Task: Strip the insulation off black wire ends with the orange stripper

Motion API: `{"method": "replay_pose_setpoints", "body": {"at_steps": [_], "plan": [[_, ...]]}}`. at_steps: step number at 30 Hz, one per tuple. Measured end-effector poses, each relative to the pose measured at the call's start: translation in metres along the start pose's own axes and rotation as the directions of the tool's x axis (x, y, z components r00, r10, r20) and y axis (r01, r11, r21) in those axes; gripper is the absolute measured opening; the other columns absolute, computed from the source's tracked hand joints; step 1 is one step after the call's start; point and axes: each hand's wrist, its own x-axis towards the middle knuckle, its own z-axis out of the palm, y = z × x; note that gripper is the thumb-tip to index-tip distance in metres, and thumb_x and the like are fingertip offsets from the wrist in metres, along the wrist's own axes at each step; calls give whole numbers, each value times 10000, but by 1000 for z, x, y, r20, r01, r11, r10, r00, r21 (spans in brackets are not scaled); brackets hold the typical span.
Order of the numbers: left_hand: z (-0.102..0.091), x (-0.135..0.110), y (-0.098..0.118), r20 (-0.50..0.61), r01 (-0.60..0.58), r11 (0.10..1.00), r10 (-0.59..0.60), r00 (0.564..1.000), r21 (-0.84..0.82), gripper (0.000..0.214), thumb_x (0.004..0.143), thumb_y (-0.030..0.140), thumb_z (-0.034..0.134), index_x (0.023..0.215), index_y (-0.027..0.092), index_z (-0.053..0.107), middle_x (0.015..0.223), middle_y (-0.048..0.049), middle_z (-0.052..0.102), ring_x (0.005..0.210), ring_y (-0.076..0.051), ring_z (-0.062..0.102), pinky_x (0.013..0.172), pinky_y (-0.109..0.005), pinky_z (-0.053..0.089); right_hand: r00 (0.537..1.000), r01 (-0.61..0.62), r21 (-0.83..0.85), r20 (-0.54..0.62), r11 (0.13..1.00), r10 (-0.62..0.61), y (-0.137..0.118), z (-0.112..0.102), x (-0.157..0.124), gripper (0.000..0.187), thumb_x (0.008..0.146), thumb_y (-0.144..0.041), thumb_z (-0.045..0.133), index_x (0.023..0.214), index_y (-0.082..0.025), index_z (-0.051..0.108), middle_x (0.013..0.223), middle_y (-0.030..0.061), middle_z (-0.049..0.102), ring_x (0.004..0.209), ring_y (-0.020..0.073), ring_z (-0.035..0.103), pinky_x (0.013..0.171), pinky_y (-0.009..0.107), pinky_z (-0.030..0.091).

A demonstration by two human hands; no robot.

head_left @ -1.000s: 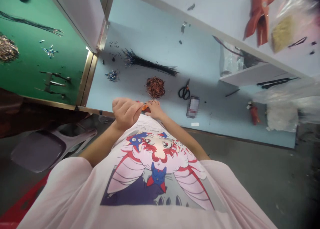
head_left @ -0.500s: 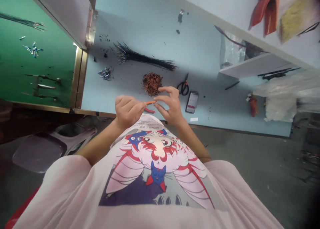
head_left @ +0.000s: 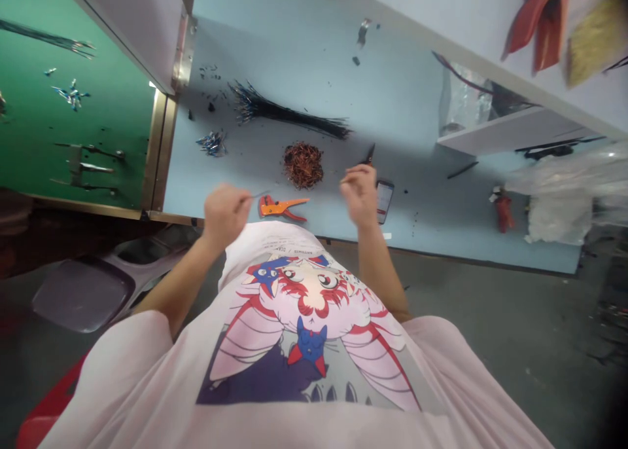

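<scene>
My left hand (head_left: 223,208) is closed in a loose fist over the near table edge, pinching a thin wire whose tip pokes out to the right. My right hand (head_left: 360,188) is raised with its fingers pinched together; what it holds is too small to name. Between the two hands an orange wire-stripping tool (head_left: 281,207) lies flat on the pale blue table (head_left: 294,56), touched by neither hand. Just beyond it sits a small heap of copper scraps (head_left: 303,164). Farther back lies a bundle of thin black wires (head_left: 289,114).
A phone (head_left: 384,197) lies right of my right hand, with black scissors (head_left: 368,154) half hidden behind it. Small blue terminals (head_left: 212,143) lie at the left. A green table (head_left: 73,128) with metal tools adjoins on the left. A white shelf (head_left: 510,131) stands at the right.
The orange tool left my left hand and now lies on the table. My hands have moved apart, the left toward the left, the right toward the phone.
</scene>
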Motion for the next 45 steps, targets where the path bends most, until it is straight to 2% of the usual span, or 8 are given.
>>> {"method": "replay_pose_setpoints", "body": {"at_steps": [5, 12, 15, 23, 37, 39, 41, 45], "plan": [[-30, 16, -18, -108, 250, 926, -289, 951, -282, 260, 739, 410, 714, 732, 165, 628, 525, 51, 509, 503, -63, 418, 530, -233, 323, 980, -191, -112, -81, 975, 182, 55, 0, 12, 182, 846, -321, 535, 831, -170, 634, 842, 49, 598, 810, 168, 582, 764, 313, 472], [20, 11, 14, 148, 466, 603, -500, 853, -648, 254, 775, 410, 665, 766, 180, 556, 484, 64, 496, 470, -58, 464, 493, -185, 374, 866, -269, -607, 188, 748, 464, 72, 98, 20, 356, 917, -395, 431, 897, -127, 666, 896, 155, 645, 839, 258, 593, 742, 370, 451], [28, 4, 25, 192, 488, 495, -534, 824, -719, 187, 811, 344, 644, 768, 181, 561, 479, 58, 519, 468, -54, 486, 495, -166, 377, 871, -158, -591, 294, 791, 394, 66, 114, 1, 334, 935, -325, 391, 1043, -119, 631, 1064, 190, 602, 960, 272, 564, 798, 372, 431], [37, 0, 34, 214, 404, 546, -378, 901, -734, 189, 785, 335, 665, 854, 178, 584, 575, 24, 630, 541, -75, 568, 536, -177, 423, 779, 75, -475, 577, 877, 246, 55, 119, -63, 612, 677, -328, 758, 1228, -154, 554, 1263, 171, 523, 1179, 337, 395, 1013, 458, 261], [23, -18, 63, -80, 167, 847, -238, 968, -504, 68, 794, 235, 619, 834, 182, 635, 692, 12, 600, 606, -66, 524, 573, -182, 423, 713, -410, -112, 580, 905, 394, -2, 51, -57, 413, 872, -316, 328, 1169, -123, 540, 1025, 105, 669, 862, 189, 631, 743, 297, 503], [29, -22, 66, -97, 119, 881, -182, 978, -458, 94, 810, 240, 605, 881, 187, 637, 676, 20, 576, 609, -72, 529, 593, -190, 434, 700, -572, 203, 626, 795, 344, -24, 32, -60, 433, 881, -317, 287, 1221, -137, 485, 1087, 122, 650, 896, 192, 638, 770, 329, 518], [37, -27, 69, -102, 63, 906, -116, 988, -419, 130, 825, 243, 596, 939, 196, 637, 669, 28, 554, 596, -71, 518, 582, -190, 426, 671, -713, 498, 689, 494, 273, -48, 16, -62, 415, 876, -355, 299, 1180, -154, 497, 1060, 126, 651, 878, 205, 639, 758, 376, 534], [51, -34, 78, -109, -46, 921, 4, 994, -386, 96, 837, 241, 599, 897, 203, 663, 706, 17, 588, 605, -66, 511, 563, -181, 411, 583, -810, 583, 791, 61, 186, -84, -3, -65, 413, 914, -450, 280, 1094, -169, 523, 932, 91, 654, 798, 196, 622, 698, 411, 557]]}}
